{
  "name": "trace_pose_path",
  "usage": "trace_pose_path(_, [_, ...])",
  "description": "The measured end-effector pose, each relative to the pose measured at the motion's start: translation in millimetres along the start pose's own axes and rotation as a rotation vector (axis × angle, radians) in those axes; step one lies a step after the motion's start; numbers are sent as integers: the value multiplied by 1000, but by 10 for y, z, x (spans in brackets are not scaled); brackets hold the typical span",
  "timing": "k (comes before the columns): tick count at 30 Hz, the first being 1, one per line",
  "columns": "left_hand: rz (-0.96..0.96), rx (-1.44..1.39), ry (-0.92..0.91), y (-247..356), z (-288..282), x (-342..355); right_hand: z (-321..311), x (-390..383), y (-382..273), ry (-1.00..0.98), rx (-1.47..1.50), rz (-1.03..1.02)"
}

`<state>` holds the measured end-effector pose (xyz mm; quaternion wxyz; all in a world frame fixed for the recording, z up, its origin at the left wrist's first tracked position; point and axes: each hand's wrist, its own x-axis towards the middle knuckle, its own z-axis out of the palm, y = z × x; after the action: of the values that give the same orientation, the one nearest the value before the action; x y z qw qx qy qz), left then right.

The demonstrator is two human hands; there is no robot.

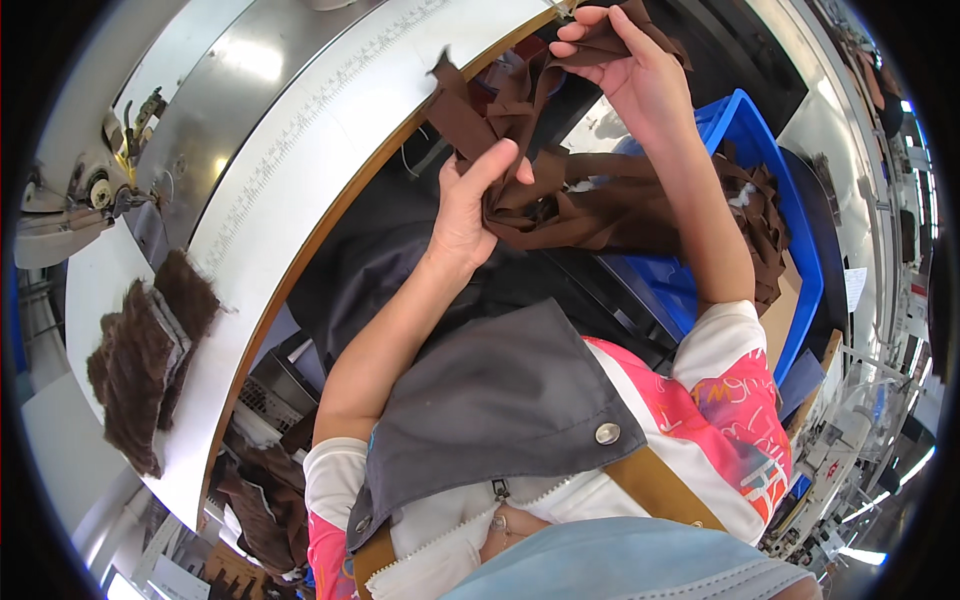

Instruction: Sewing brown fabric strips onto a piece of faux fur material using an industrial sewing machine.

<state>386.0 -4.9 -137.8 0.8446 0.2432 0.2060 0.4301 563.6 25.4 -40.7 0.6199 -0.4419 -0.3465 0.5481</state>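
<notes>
A person's left hand [465, 208] and right hand [645, 88], fingers [494, 161] gripping brown cloth strips [590, 220], seem to be untangling them, probably needing a gentle pull next.

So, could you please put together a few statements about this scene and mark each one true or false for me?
1. The left hand and the right hand both hold brown strips. True.
2. More strips lie in the bin. True.
3. The bin is red. False: it is blue.
4. Brown fur lies on the table. True.
5. The table has a black top. False: its top is white.
6. The right hand rests on the fur. False: it is well away from the fur, holding strips.
</notes>
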Motion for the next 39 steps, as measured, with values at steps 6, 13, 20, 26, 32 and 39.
trace_pose_path(6, [102, -8, -22, 53, 104, -27, -279, 70, 117, -35, -31, -8])
trace_pose_path(13, [95, 5, -160, 79, 43, -15, -485, 82, 258, -63, 134, 188])
trace_pose_path(20, [69, -179, -25, 12, -69, 81, -361, -243, 144, -281, 331, 58])
trace_pose_path(26, [98, -322, -8, -40, -183, 117, -304, -601, 204, 32, 417, 321])
trace_pose_path(32, [54, -279, -67, -85, -211, 91, -342, -822, 685, -101, 608, 816])
trace_pose_path(39, [60, -217, -75, -63, -101, 30, -169, -648, 750, 159, -61, 351])
